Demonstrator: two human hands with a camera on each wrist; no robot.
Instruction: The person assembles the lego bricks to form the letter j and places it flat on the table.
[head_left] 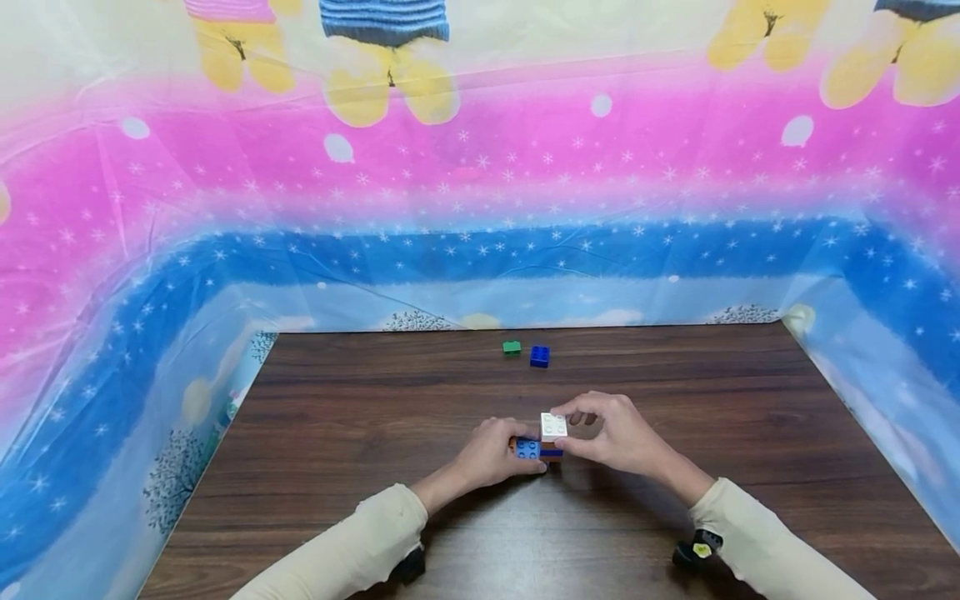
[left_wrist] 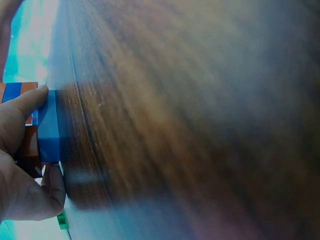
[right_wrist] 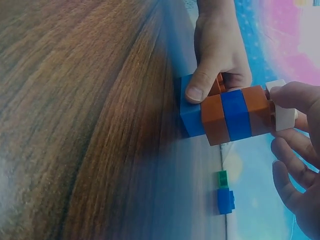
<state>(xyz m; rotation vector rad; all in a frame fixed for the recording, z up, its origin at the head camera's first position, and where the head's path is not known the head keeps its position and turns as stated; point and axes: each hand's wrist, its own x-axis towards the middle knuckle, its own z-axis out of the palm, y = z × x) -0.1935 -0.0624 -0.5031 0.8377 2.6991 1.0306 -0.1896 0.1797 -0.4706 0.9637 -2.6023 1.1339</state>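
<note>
A toy-brick stack stands near the middle of the table: a light blue brick (right_wrist: 191, 120) lowest, then an orange brick (right_wrist: 215, 122), a dark blue brick (right_wrist: 237, 115) and another orange brick (right_wrist: 258, 111). My left hand (head_left: 491, 454) grips the stack low down, its thumb across the light blue brick. Another orange brick (left_wrist: 29, 147) sits on the light blue one, partly covered by that hand. With thumb and fingers, my right hand (head_left: 622, 433) pinches a white brick (head_left: 553, 426) at the stack's top. Orange studs show in a narrow gap beneath the white brick.
Toward the table's back edge lie a small green brick (head_left: 512, 348) and a dark blue brick (head_left: 540, 357), side by side. A printed cloth (head_left: 465, 300) rises behind and along the sides of the wooden table (head_left: 360, 392).
</note>
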